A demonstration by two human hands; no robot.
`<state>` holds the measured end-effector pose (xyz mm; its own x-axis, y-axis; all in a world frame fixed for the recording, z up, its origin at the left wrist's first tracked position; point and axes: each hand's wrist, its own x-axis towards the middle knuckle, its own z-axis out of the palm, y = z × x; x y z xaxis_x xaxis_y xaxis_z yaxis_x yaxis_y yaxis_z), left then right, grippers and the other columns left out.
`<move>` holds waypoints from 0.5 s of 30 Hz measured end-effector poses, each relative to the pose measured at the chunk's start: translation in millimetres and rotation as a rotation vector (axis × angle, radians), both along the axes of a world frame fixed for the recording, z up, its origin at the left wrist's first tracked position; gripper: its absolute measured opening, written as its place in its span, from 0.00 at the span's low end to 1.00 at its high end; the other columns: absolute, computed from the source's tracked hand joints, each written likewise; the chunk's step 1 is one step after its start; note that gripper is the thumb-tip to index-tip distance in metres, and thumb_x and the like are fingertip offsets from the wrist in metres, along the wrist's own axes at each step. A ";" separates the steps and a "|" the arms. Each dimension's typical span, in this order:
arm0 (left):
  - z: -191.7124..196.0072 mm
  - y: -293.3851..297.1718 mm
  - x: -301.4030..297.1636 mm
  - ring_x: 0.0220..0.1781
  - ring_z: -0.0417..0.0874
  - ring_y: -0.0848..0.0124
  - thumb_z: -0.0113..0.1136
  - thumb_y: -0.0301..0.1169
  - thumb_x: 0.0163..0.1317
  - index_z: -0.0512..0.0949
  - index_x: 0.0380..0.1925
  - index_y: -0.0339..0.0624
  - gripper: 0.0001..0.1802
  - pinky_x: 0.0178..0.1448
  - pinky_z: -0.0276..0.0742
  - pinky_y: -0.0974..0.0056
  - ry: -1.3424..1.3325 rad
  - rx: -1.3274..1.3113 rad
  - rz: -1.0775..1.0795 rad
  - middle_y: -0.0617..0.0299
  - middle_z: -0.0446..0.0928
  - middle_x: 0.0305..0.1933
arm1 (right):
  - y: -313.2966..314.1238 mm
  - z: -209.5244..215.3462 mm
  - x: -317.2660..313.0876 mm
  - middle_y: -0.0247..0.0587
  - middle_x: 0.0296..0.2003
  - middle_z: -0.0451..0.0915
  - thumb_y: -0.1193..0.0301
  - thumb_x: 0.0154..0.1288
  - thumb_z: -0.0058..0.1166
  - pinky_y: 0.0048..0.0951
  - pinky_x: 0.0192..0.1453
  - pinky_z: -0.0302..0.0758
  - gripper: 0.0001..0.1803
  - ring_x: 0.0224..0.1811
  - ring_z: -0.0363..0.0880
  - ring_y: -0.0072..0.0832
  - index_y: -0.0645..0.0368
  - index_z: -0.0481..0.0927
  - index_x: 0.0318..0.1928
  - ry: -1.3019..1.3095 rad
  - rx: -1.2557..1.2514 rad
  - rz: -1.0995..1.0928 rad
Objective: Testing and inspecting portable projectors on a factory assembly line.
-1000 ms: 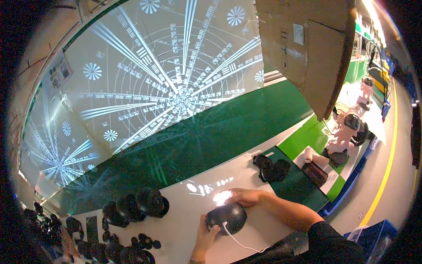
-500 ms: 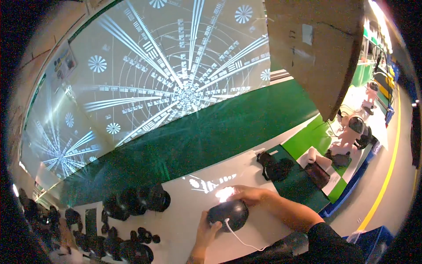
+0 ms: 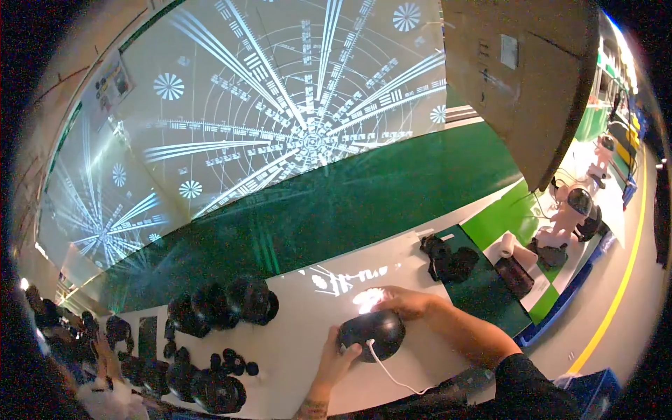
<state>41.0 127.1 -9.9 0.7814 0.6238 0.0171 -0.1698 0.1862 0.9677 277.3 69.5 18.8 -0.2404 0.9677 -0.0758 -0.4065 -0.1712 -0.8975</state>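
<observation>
A rounded black projector [image 3: 381,336] sits low on the white tabletop, with a white cable [image 3: 389,378] plugged into its near side. My left hand [image 3: 336,355] grips its left side, the thumb lying on the shell. At the far end, my right hand [image 3: 407,304] is closed around the bright lens area, where glare hides the fingertips. Light from there falls on the table and throws a chart of rays, rings and pinwheels onto the pale screen [image 3: 231,112] ahead.
Several black rounded housings [image 3: 248,301] and small black round parts [image 3: 234,364] stand to the left, near another person's hand [image 3: 105,358]. Dark devices [image 3: 448,259] lie on a green mat at right. A large cardboard sheet [image 3: 521,84] hangs at upper right; white figure-shaped devices [image 3: 570,210] stand beyond.
The whole view has shifted slightly, so the scene sits a little further right in the picture. Both my hands keep their hold on the projector.
</observation>
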 end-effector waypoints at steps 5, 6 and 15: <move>19.3 -2.9 2.6 0.47 0.72 0.74 0.67 0.38 0.58 0.67 0.49 0.37 0.26 0.54 0.71 0.68 -0.001 0.067 -0.005 0.61 0.73 0.46 | 2.5 -11.1 3.5 0.43 0.54 0.75 0.71 0.62 0.56 0.34 0.65 0.68 0.29 0.58 0.74 0.31 0.62 0.65 0.63 0.032 -0.014 -0.014; 22.2 -4.9 3.7 0.47 0.72 0.74 0.67 0.38 0.58 0.67 0.49 0.36 0.26 0.54 0.71 0.68 -0.011 0.054 -0.003 0.61 0.73 0.45 | 2.5 -13.5 4.4 0.44 0.55 0.75 0.72 0.62 0.56 0.34 0.65 0.68 0.28 0.58 0.74 0.32 0.63 0.65 0.63 0.058 -0.031 -0.023; 10.0 2.2 -2.6 0.52 0.70 0.73 0.58 0.36 0.64 0.64 0.56 0.37 0.25 0.55 0.72 0.66 -0.032 0.152 0.069 0.58 0.70 0.51 | -22.8 2.1 20.1 0.36 0.39 0.79 0.69 0.63 0.59 0.25 0.44 0.74 0.16 0.43 0.77 0.23 0.64 0.78 0.48 -0.427 0.239 -0.622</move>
